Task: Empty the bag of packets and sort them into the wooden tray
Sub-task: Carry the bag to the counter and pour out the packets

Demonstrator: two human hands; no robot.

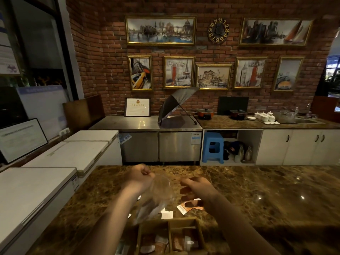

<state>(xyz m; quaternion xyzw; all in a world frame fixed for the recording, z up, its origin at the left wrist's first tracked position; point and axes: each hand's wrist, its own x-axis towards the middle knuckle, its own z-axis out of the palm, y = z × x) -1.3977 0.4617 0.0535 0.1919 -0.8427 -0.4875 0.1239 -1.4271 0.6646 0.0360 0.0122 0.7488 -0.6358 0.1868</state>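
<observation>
My left hand (140, 178) grips the top of a clear plastic bag (156, 197), which hangs blurred above the marble counter (257, 199). To the bag's right, my right hand (197, 188) hovers with its fingers curled and apart, holding nothing. Below the hands, loose packets lie on the counter: an orange packet (187, 207) and a white packet (166, 215). At the bottom edge of the view, the wooden tray (199, 230) holds brown and white packets in its compartments.
White chest freezers (55, 162) line the left side beyond the counter's edge. Across the aisle stand a steel cabinet with an open umbrella (174, 105), a blue stool (213, 147) and a back counter with pots and cups.
</observation>
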